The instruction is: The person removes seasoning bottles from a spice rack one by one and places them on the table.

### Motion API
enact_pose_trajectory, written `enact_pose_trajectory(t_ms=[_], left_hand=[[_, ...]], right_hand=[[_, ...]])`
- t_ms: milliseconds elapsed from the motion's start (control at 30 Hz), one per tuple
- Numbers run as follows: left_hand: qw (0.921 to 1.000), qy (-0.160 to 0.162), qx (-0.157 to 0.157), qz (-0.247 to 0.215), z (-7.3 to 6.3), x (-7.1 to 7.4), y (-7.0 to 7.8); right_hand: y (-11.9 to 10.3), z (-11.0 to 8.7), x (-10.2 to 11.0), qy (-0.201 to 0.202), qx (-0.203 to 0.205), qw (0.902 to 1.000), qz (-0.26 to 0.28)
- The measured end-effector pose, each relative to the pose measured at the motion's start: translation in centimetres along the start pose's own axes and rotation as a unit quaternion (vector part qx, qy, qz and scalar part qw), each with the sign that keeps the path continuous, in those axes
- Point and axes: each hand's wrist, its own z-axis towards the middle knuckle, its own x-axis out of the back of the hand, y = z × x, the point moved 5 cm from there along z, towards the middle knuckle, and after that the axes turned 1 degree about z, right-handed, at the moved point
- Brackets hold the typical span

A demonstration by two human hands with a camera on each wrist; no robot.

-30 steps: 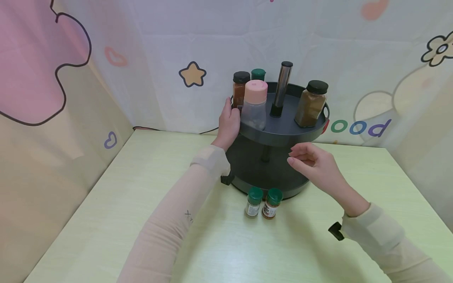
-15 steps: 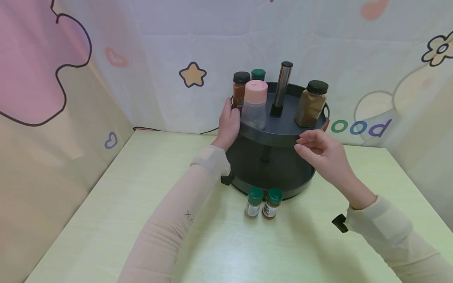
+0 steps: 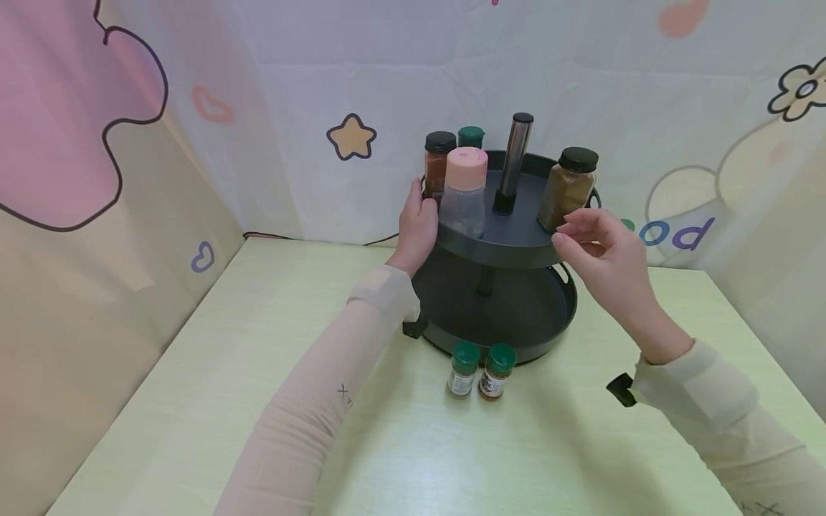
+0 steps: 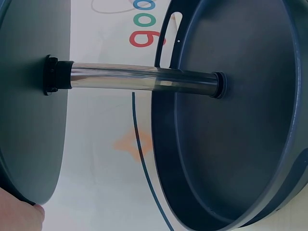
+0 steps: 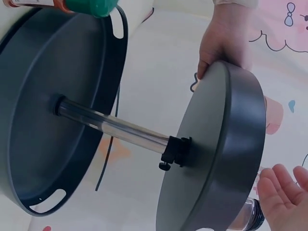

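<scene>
A dark two-tier spice rack has an upper tray (image 3: pixel 510 252) and a bare lower tray (image 3: pixel 503 326). My left hand (image 3: pixel 418 228) grips the upper tray at its left rim; in the right wrist view the thumb side reaches under it. Bent and holding nothing, my right hand (image 3: pixel 606 258) is beside the upper tray's right rim, fingertips right at the base of a square jar (image 3: pixel 569 188) with a black cap and brown contents. Also up there stand a pink-capped clear bottle (image 3: pixel 465 197), a reddish-brown black-capped jar (image 3: pixel 435 170) and a green-capped one (image 3: pixel 471 136), partly hidden.
Two small green-capped spice jars, one pale (image 3: pixel 461 369) and one reddish (image 3: pixel 495 371), stand on the table (image 3: pixel 310 466) before the lower tray. A metal post (image 3: pixel 514 154) rises through the rack. A printed curtain (image 3: pixel 290 143) hangs close behind, with a dark cable (image 3: pixel 277 236) along its foot.
My right hand has moved up and to the right, from in front of the lower tray to the square jar's base. My left hand and the rack have stayed in place.
</scene>
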Motion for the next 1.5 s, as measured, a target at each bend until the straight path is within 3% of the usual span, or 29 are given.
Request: enact_pose_trajectory(t_ms=[500, 1500], left_hand=[[1.0000, 0.001, 0.001, -0.001, 0.1, -0.1, -0.1], [1.0000, 0.002, -0.002, -0.005, 0.1, 0.0, -0.2]], right_hand=[[0.8, 2.2, 0.6, -0.005, -0.082, 0.9962, -0.028], [2.4, 5.2, 0.4, 0.032, -0.162, 0.9863, -0.007]])
